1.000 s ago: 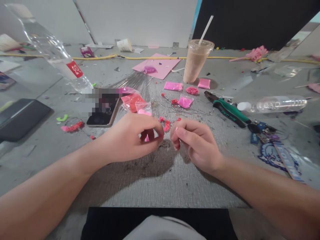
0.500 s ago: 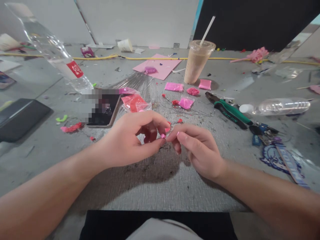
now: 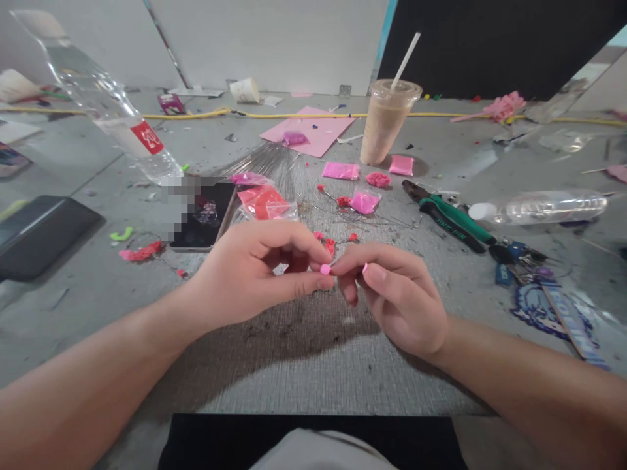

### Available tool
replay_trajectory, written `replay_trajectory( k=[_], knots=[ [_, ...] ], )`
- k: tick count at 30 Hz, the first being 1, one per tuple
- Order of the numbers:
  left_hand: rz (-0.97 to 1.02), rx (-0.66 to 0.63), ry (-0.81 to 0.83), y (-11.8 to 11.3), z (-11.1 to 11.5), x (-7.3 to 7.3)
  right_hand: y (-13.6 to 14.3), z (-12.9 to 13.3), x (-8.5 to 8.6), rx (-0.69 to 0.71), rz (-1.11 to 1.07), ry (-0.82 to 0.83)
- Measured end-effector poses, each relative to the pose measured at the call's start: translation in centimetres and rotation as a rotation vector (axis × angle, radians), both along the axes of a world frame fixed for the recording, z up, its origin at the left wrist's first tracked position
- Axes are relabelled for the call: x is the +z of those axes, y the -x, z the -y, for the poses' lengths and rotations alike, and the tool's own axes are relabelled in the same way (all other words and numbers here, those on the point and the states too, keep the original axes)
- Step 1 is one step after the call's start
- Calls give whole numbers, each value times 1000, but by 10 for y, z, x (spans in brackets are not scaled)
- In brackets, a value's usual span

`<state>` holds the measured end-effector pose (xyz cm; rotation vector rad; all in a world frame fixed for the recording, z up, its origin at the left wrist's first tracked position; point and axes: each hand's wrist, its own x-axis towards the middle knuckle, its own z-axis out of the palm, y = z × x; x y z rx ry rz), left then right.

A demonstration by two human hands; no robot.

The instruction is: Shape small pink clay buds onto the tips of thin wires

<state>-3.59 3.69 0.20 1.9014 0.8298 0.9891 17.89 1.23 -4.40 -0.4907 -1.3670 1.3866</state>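
Note:
My left hand (image 3: pixel 255 271) and my right hand (image 3: pixel 396 294) meet fingertip to fingertip above the grey table (image 3: pixel 304 365). Between thumb and forefinger of the left hand sits a small pink bead (image 3: pixel 325 269). The right hand's fingertips pinch another tiny pink piece (image 3: pixel 364 267) and touch the bead's right side. Whether a thin wire runs between them is too fine to tell. Just beyond the fingers lie loose red beads (image 3: pixel 329 243).
Small bags of pink and red beads (image 3: pixel 264 201) and a bundle of thin wires (image 3: pixel 264 156) lie ahead. A phone (image 3: pixel 203 215) and a tilted water bottle (image 3: pixel 102 104) are left. An iced drink cup (image 3: pixel 386 121), green-handled pliers (image 3: pixel 448 219), an empty bottle (image 3: pixel 539 207) and keys (image 3: pixel 519 258) are right.
Both hands have risen slightly and shifted right. The pink bead, hidden inside the left fingers a second ago, now shows at the fingertips where the two hands meet.

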Motion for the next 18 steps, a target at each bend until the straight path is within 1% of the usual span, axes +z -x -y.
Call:
replay_trajectory(
  k=[4,6,9,13,18],
  knots=[
    [121,-59,194,-1,0,-6,1,-1,0,8,-9,4],
    [159,-116,241,-2,0,-7,2,-1,0,15,-17,8],
    [174,-174,262,-3,-1,-6,0,0,1,29,-25,13],
    [159,-140,257,-3,-1,-2,-1,1,5,37,-28,-3],
    [181,-197,247,-3,-4,-5,-1,2,6,32,-8,-31]
  ],
)
